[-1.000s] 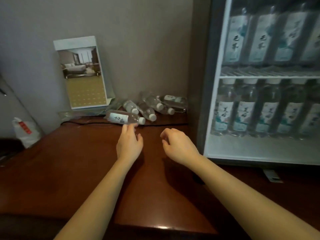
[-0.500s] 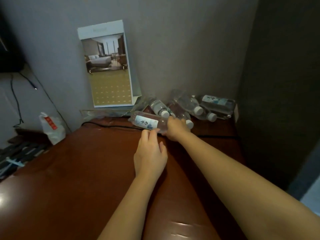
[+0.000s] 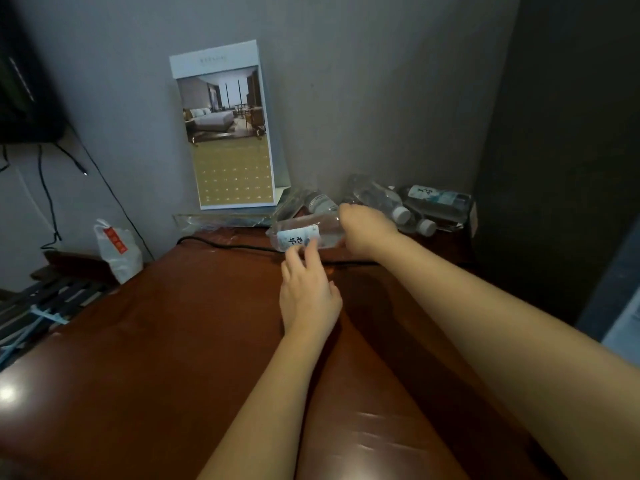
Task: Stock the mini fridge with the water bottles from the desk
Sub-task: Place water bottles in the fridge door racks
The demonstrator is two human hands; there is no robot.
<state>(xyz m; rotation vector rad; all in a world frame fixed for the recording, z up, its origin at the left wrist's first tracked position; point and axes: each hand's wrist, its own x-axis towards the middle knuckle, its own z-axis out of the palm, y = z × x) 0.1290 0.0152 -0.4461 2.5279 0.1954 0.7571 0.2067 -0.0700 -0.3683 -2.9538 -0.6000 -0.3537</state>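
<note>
Status: judged unfinished. Your right hand point(image 3: 367, 233) curls round the cap end of one water bottle point(image 3: 304, 233) at 12 o'clock, near the desk's far edge. Your left hand point(image 3: 308, 299) rests extended fingertips on its label. At least three loose bottles point(image 3: 377, 197) remain lying at 1 o'clock. The fridge interior is out of view.

The desk point(image 3: 173, 341) is glossy brown wood, backed by a grey wall point(image 3: 381, 81). A calendar card point(image 3: 225, 133) stands at 11 o'clock, with a black cable point(image 3: 225, 244) below it.

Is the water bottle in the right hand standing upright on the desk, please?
No, the water bottle lies roughly horizontal, the right hand gripping its cap end, the left hand touching its label.
</note>
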